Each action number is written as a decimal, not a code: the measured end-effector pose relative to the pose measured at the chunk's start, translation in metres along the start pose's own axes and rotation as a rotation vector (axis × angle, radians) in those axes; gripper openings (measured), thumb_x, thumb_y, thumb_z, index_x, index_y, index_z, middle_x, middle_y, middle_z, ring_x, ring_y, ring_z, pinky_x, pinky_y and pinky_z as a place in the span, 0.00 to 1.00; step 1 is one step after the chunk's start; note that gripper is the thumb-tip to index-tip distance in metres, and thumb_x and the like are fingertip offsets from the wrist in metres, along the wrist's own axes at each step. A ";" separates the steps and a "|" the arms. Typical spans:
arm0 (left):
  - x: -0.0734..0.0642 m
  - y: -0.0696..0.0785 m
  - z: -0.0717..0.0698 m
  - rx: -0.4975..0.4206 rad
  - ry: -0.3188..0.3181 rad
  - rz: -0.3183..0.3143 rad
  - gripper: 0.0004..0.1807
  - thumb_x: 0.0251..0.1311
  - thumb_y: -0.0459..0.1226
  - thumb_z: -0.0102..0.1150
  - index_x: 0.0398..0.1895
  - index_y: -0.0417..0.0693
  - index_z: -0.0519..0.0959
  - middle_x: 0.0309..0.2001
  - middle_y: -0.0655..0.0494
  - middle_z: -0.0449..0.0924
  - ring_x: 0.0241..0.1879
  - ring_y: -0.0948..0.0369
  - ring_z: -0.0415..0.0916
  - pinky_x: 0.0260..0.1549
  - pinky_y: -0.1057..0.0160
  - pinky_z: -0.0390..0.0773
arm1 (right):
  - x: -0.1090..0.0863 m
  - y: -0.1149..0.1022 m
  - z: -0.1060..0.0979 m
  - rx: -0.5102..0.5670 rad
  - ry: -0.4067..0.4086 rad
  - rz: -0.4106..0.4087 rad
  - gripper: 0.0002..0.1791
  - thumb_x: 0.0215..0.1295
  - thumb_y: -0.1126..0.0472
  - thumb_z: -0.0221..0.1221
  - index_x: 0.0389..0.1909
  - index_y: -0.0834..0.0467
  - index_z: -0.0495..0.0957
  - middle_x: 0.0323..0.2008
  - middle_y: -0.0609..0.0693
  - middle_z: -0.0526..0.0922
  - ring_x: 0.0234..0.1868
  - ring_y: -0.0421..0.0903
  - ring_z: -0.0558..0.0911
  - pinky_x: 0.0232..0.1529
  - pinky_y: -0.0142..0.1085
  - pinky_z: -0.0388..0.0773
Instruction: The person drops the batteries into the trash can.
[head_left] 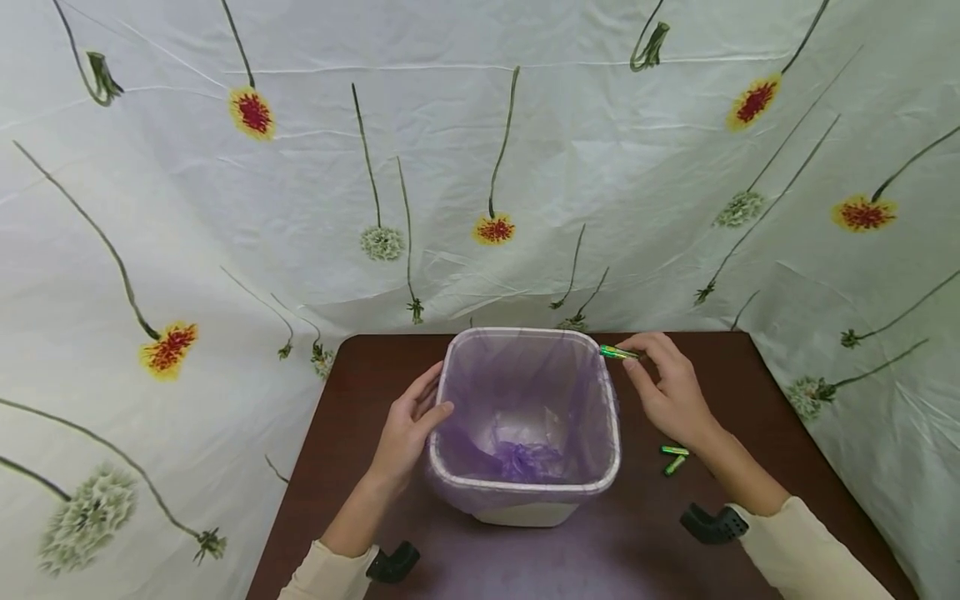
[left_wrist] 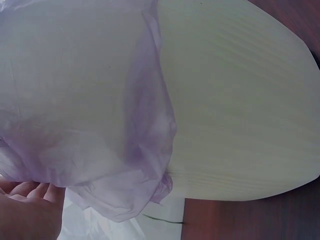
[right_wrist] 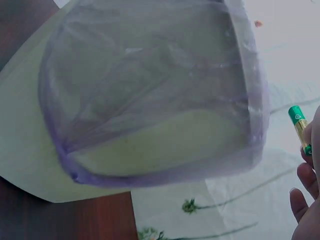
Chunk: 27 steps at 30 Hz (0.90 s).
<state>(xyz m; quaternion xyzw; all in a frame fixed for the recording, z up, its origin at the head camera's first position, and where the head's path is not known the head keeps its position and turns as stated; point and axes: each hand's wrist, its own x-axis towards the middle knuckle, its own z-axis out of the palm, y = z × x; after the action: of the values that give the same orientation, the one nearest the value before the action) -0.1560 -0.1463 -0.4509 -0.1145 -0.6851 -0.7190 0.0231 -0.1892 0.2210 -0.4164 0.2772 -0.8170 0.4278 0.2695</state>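
Note:
A pale waste bin (head_left: 523, 515) stands on the dark table, lined with a thin purple bag (head_left: 528, 460) folded over its rim. My left hand (head_left: 405, 429) holds the bin's left rim, thumb at the top edge and fingers along the outside. In the left wrist view, the left hand (left_wrist: 30, 210) lies against the bag's overhang. My right hand (head_left: 670, 392) pinches a green and gold battery (head_left: 617, 352) just beyond the bin's right rim. The right wrist view shows the battery (right_wrist: 298, 122) projecting from the fingertips.
Below the right hand, two green batteries (head_left: 674, 451) lie on the table (head_left: 637, 533), close to the right forearm. Behind and beside the table hangs a white cloth (head_left: 450, 167) printed with flowers. Dark wrist mounts (head_left: 712, 525) sit at both sleeves.

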 end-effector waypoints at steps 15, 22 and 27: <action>-0.002 -0.002 -0.001 0.018 -0.002 0.007 0.35 0.66 0.25 0.58 0.76 0.32 0.63 0.74 0.35 0.64 0.73 0.42 0.61 0.59 0.70 0.70 | 0.037 -0.014 0.029 -0.011 -0.198 -0.047 0.14 0.69 0.71 0.63 0.53 0.61 0.83 0.51 0.53 0.81 0.43 0.52 0.75 0.39 0.43 0.69; -0.003 -0.001 0.000 0.020 0.004 0.002 0.35 0.66 0.24 0.58 0.76 0.31 0.62 0.74 0.34 0.64 0.73 0.41 0.61 0.59 0.70 0.70 | 0.035 -0.015 0.026 -0.056 -0.216 -0.048 0.18 0.69 0.68 0.63 0.59 0.61 0.81 0.57 0.55 0.79 0.54 0.57 0.76 0.45 0.50 0.71; -0.003 -0.001 0.001 0.017 0.002 0.006 0.35 0.65 0.24 0.59 0.76 0.30 0.62 0.74 0.34 0.63 0.73 0.41 0.60 0.60 0.70 0.69 | 0.026 -0.011 0.017 -0.067 -0.184 -0.039 0.18 0.68 0.69 0.64 0.58 0.62 0.81 0.56 0.55 0.80 0.59 0.57 0.75 0.55 0.56 0.71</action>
<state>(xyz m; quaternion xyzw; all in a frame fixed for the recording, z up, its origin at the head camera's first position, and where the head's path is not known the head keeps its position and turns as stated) -0.1529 -0.1461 -0.4530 -0.1157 -0.6909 -0.7132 0.0272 -0.2036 0.1952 -0.4014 0.3220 -0.8466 0.3677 0.2107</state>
